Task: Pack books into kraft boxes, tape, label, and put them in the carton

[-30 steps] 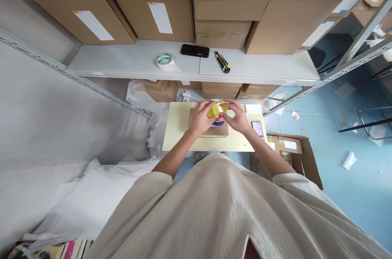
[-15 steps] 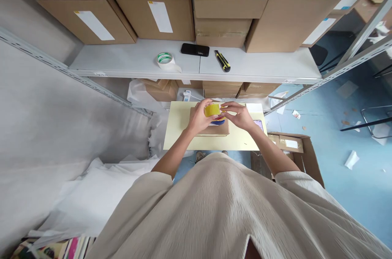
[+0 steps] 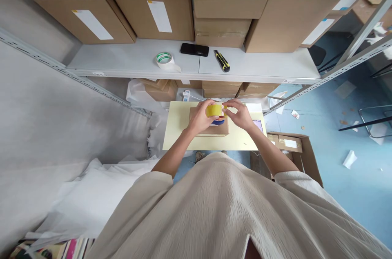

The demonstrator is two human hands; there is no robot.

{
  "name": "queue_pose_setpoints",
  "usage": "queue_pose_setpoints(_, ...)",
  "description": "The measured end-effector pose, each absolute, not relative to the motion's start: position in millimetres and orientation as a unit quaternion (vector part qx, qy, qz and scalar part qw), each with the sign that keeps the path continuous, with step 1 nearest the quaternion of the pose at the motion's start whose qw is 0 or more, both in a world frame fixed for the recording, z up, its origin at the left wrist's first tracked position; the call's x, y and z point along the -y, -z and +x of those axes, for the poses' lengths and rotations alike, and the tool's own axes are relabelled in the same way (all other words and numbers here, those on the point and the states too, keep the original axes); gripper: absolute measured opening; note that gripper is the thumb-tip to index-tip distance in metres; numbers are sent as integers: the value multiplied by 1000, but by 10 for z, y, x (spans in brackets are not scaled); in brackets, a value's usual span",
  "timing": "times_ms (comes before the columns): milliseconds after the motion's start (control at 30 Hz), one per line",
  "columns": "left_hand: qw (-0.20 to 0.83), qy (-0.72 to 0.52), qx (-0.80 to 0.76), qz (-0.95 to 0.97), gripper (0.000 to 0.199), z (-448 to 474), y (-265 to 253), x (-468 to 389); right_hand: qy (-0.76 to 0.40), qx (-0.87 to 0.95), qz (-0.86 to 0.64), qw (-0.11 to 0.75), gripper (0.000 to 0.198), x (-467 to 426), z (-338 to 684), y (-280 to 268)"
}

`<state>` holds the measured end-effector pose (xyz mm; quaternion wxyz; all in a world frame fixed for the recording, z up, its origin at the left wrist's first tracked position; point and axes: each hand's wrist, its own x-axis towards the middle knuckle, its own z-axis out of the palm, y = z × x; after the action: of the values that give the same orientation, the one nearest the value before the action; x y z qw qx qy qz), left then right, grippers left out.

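Observation:
Above a small table, my left hand (image 3: 199, 118) is closed around a roll of yellow packing tape (image 3: 214, 110). A patterned red-and-white strip shows at the roll's right side. There, the fingertips of my right hand (image 3: 240, 116) pinch the edge of the roll. Just beneath the roll is a curved blue item (image 3: 218, 122) with a bit of red by it; my hands hide most of it, so its kind is unclear. Under my hands, a flat cardboard box (image 3: 211, 131) lies on the pale yellow tabletop (image 3: 177, 128).
A grey shelf (image 3: 122, 57) over the table bears a white tape roll (image 3: 164, 59), a black phone (image 3: 194, 49), a yellow-black utility knife (image 3: 222, 61) and cardboard boxes (image 3: 159, 14). Another phone (image 3: 258, 125) lies on the table's right. An open carton (image 3: 310, 159) stands right, white sheets (image 3: 101, 185) left.
The tape roll has turned in my hands, and more of its patterned strip shows. My right fingers have closed in on its right edge. The view has shifted very slightly.

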<state>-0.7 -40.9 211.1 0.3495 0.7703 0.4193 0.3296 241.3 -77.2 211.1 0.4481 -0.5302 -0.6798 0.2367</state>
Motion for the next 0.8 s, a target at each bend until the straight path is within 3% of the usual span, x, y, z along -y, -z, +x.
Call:
queue_pose_setpoints(500,314,-297,-404,806,62,-20,-2016,458,-195,689,-540,441,28,827,2365,-2017)
queue_pose_setpoints(800,361,-329,-403,774,58,-23,-1989,445,-202,717,-511,429,32,824,2414,-2027)
